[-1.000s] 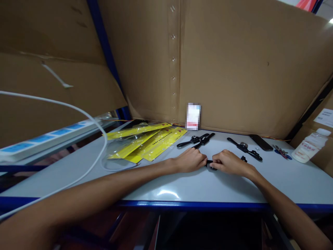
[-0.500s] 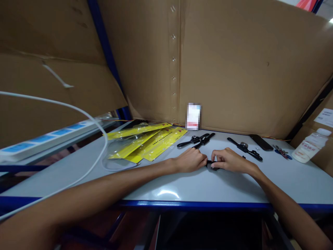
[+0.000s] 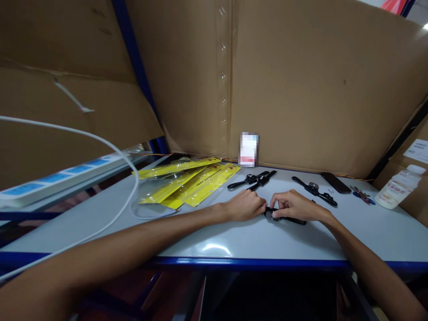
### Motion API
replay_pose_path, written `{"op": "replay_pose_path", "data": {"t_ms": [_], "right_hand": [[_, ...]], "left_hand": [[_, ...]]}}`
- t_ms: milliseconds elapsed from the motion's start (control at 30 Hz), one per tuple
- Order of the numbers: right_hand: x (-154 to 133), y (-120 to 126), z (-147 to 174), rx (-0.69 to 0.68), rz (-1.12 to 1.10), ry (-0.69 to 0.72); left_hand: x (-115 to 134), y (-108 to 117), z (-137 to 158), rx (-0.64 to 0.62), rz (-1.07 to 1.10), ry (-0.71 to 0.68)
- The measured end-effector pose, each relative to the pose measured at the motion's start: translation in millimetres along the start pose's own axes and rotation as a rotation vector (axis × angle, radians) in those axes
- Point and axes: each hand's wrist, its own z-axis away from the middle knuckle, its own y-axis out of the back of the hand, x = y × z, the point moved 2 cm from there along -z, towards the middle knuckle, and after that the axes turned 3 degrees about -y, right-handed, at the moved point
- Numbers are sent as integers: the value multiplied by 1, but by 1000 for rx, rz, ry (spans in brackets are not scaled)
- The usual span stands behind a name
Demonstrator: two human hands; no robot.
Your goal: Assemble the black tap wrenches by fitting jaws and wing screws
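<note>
Yellow packets: the yellow packets (image 3: 209, 183) lie fanned and overlapping on the white table (image 3: 207, 238), with clear plastic among them; I take every place from these.
Held tool: the black tool (image 3: 296, 220) is to the right of the yellow packets and nearer the table's front edge, lying crosswise between the two hands (whether it touches the table I cannot tell).
Left hand: the left hand (image 3: 245, 206), right of the yellow packets, is curled into a fist, clamped on the left end of the black tool; that end is hidden inside.
Right hand: the right hand (image 3: 291, 206), farther right of the yellow packets, has thumb and forefinger bent at the tool's middle; I cannot tell whether they pinch it.
Paired tools: two dark tools (image 3: 262, 179) lie together just right of the yellow packets, beyond the left hand.
Lone tool: a similar tool (image 3: 313, 191) is well right of the yellow packets, behind the right hand.
Far right: a dark flat slab (image 3: 336, 183), a bunch of keys (image 3: 363, 196) and an upright bottle (image 3: 397, 189), in that order away from the yellow packets.
Behind: an upright card (image 3: 248, 149), blurred, near the back right corner of the yellow packets.
Left side: a power strip (image 3: 60, 178) and a white cable (image 3: 100, 140) left of the yellow packets.
</note>
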Motion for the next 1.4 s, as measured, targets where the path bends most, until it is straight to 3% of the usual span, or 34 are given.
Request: {"op": "replay_pose_path", "data": {"t_ms": [300,467,567,700,933,1233,1400], "right_hand": [[-4,-10,-2,31,198,-28],[-1,-9,-3,-58,-37,-24],[0,0,0,-45,-48,22],[-1,2,1,-64,19,5],[-6,-16,-4,46,262,-8],[-2,3,3,-132,-51,36],[-2,-6,-2,-37,47,-6]], "left_hand": [[0,1,1,-1,8,-5],[0,0,1,2,15,-7],[-1,0,1,5,22,-7],[0,2,1,0,24,-8],[1,3,1,13,31,-7],[-1,1,1,3,57,-8],[0,1,1,11,39,-10]]}}
